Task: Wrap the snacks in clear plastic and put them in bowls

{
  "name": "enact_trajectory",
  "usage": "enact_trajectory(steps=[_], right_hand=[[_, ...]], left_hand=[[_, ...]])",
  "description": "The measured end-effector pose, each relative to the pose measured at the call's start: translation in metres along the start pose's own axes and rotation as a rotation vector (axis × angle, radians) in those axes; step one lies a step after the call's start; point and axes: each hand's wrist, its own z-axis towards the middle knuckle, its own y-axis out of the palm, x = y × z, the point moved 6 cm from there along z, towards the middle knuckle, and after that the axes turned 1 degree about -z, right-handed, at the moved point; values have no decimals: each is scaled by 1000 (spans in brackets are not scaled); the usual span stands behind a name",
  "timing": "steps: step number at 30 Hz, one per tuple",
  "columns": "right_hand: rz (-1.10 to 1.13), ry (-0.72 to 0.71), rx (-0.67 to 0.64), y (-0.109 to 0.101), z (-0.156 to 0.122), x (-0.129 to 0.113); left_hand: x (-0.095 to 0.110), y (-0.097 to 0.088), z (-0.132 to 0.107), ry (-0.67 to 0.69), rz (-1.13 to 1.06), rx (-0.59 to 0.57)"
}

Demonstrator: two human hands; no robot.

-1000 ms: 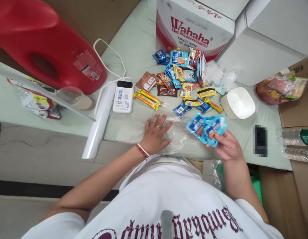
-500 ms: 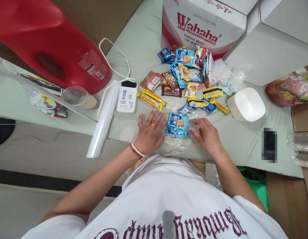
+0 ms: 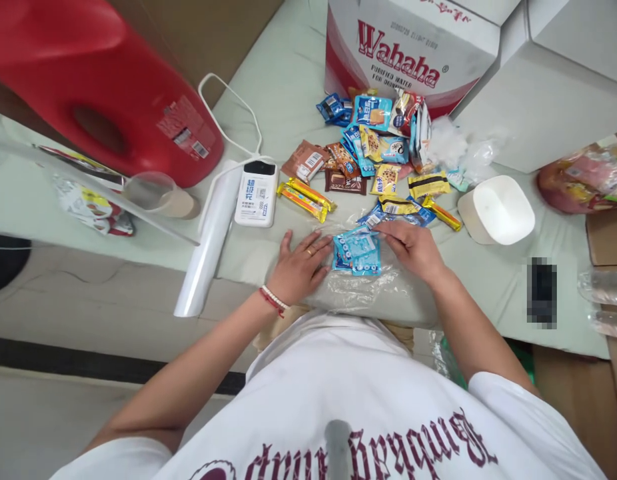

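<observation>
Several light-blue snack packets (image 3: pixel 364 257) lie together on a clear plastic bag (image 3: pixel 356 293) near the front edge of the cloth-covered table. My right hand (image 3: pixel 411 247) pinches the corner of the topmost blue snack packet (image 3: pixel 357 241), which is tilted with its patterned side showing. Flat on the table, just left of the packets, my left hand (image 3: pixel 302 265) has its fingers spread. Behind the bag are two yellow snack bars (image 3: pixel 306 200) and a dark blue packet (image 3: pixel 376 219), partly covered by a yellow packet (image 3: pixel 396 205).
More snack packets (image 3: pixel 373 147) are heaped before a water carton (image 3: pixel 403 57). A white bowl (image 3: pixel 503 210) stands right of them. On the left are a white power bank (image 3: pixel 256 195) with a cable, a rolled sheet (image 3: pixel 203 260), a clear cup (image 3: pixel 158 197) and a red jug (image 3: pixel 153 113).
My right hand has closed on the top blue packet, moved slightly up, and the packet has turned from its picture side to its patterned side. My left hand stays flat.
</observation>
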Motion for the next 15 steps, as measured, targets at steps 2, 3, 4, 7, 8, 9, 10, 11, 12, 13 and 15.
enact_trajectory(steps=[2, 3, 4, 7, 8, 9, 10, 11, 12, 13, 15], right_hand=[[-52, -55, -39, 5, -2, -8], [-98, -75, -107, 10, -3, -12], [-154, -86, -195, 15, -3, -16], [-325, -67, -399, 17, 3, -24], [-367, -57, -421, 14, 8, -27], [-400, -51, -431, 12, 15, -30], [-421, -52, -446, 12, 22, -34], [-433, -58, -476, 15, 29, -37], [-441, -68, -521, 19, 34, -40], [-450, -79, -569, 26, 39, -42], [-486, -83, -630, 36, 45, -43]], left_hand=[[0, 0, 0, 5, 7, 1], [1, 0, 0, 7, 10, 3], [1, 0, 0, 9, 13, 6], [1, 0, -1, 16, 20, 17], [1, 0, -1, 18, 23, 21], [1, 0, -1, 20, 27, 26], [1, 0, -1, 21, 30, 30], [2, 0, -2, 22, 33, 34], [2, 0, -2, 21, 35, 35], [2, 0, -2, 20, 35, 34], [2, 0, -2, 19, 36, 30]])
